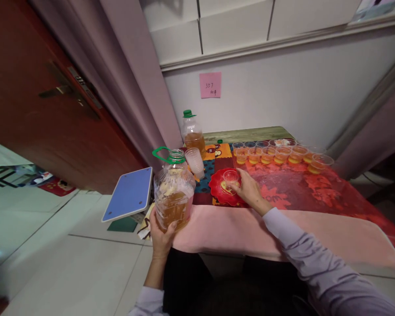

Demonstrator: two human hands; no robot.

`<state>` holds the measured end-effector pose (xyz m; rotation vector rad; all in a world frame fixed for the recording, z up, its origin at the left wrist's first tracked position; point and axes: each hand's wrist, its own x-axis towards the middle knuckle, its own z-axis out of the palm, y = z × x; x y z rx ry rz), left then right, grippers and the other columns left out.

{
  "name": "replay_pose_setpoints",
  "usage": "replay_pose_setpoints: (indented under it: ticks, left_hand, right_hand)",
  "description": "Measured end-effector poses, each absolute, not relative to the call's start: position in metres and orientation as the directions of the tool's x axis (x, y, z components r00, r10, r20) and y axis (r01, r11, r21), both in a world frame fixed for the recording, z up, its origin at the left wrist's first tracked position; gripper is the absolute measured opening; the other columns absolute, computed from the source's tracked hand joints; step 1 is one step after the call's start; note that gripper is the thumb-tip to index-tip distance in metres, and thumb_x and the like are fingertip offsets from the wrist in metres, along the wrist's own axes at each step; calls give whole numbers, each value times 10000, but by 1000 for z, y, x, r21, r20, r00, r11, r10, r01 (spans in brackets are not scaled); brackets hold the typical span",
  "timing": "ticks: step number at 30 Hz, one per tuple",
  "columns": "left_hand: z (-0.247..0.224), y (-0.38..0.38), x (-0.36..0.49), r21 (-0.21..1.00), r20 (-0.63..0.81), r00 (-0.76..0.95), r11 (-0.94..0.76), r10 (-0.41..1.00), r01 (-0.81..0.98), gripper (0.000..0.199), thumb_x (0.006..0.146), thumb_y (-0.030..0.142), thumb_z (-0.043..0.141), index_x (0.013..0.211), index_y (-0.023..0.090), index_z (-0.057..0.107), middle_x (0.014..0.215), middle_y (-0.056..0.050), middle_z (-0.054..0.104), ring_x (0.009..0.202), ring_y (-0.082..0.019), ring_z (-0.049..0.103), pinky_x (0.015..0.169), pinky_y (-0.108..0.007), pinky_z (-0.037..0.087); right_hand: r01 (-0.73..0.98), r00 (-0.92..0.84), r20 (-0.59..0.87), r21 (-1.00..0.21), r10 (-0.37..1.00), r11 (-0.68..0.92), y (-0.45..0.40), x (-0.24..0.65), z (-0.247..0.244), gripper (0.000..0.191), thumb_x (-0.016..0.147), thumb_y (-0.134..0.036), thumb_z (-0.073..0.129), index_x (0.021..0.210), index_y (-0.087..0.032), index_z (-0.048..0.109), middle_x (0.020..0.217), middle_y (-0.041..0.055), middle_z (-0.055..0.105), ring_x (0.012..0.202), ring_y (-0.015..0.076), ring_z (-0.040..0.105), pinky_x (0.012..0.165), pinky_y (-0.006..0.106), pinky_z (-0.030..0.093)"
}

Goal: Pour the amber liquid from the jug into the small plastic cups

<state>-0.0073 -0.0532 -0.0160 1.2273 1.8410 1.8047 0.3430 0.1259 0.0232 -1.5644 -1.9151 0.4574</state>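
My left hand (163, 232) is wrapped round the lower part of a large clear plastic jug (174, 197), which is partly filled with amber liquid. The jug has a green handle ring at its uncapped neck and stands at the table's left front. In my right hand (248, 191) is a small clear plastic cup (231, 177), gripped by its side over a red scalloped plate (217, 195). Whether the cup touches the plate I cannot tell. A stack of clear cups (195, 162) leans just behind the jug.
Several cups of yellow-orange liquid (268, 156) line the back right of the table. A second jug with a green cap (195, 138) stands behind the stack. A pink cloth (224, 228) covers the front edge. Left of the table is a blue board (128, 193).
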Motion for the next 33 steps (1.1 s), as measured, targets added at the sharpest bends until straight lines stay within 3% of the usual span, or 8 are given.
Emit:
replay_pose_setpoints:
  ticks: [4,7,12,18,23,27,30,33]
  left_hand:
    - [-17,-54,-8,919,349,-594,-141,725,367,1141,662,757,933,1575,204,531,1499,-210,680,1386,-433,697,1201,-592,549]
    - [-17,-56,-7,918,344,-606,-123,717,376,1142,667,759,923,1588,209,531,1518,-206,669,1414,-434,682,1226,-592,528]
    - [-7,-58,-4,933,305,-606,-103,735,345,1158,638,712,948,1586,186,538,1561,-241,639,1484,-470,638,1280,-617,472]
    - [17,-59,-3,916,320,-499,-128,805,380,1109,648,614,980,1583,193,560,1536,-242,678,1471,-472,660,1263,-626,494]
    - [35,-53,-2,897,306,-431,-105,849,429,1135,610,586,1024,1581,194,587,1598,-259,647,1534,-493,610,1315,-659,423]
    - [48,-48,-3,861,317,-389,-91,865,501,1161,540,558,1082,1555,205,643,1628,-257,634,1587,-514,553,1365,-672,338]
    - [46,-45,-3,928,274,-425,-121,863,353,1276,444,612,1117,1566,227,648,1630,-249,638,1584,-517,556,1336,-648,403]
    - [31,-40,1,985,145,-628,-171,765,19,1084,628,792,983,1525,266,680,1574,-206,697,1525,-461,628,1214,-591,552]
  right_hand:
    - [718,-102,223,-658,969,227,124,346,24,837,951,-484,811,1670,-149,541,1663,263,654,1463,467,699,1214,651,576]
    - [606,-19,339,-744,941,281,119,343,33,1006,884,-594,864,1695,-125,498,1689,297,612,1560,492,609,1270,699,518]
    - [137,16,430,-895,903,424,100,294,56,908,950,-719,785,1657,-205,540,1633,262,660,1431,418,712,1192,644,601]
    - [-307,-378,302,-933,875,189,77,231,52,963,938,-846,744,1690,-282,532,1715,213,601,1536,428,640,1254,645,548]
    - [-475,-409,307,-876,860,87,83,239,49,960,920,-907,720,1674,-334,559,1755,128,591,1639,396,549,1370,603,436]
    - [-516,-350,307,-852,885,91,90,250,51,935,893,-864,791,1649,-355,583,1702,118,644,1643,394,541,1349,603,466]
    - [-501,-330,263,-863,907,68,91,254,49,899,895,-772,855,1638,-343,587,1673,127,665,1629,395,558,1341,609,474]
    - [-497,-316,241,-866,918,56,90,256,46,901,899,-753,860,1646,-328,588,1662,137,675,1626,403,562,1347,616,467]
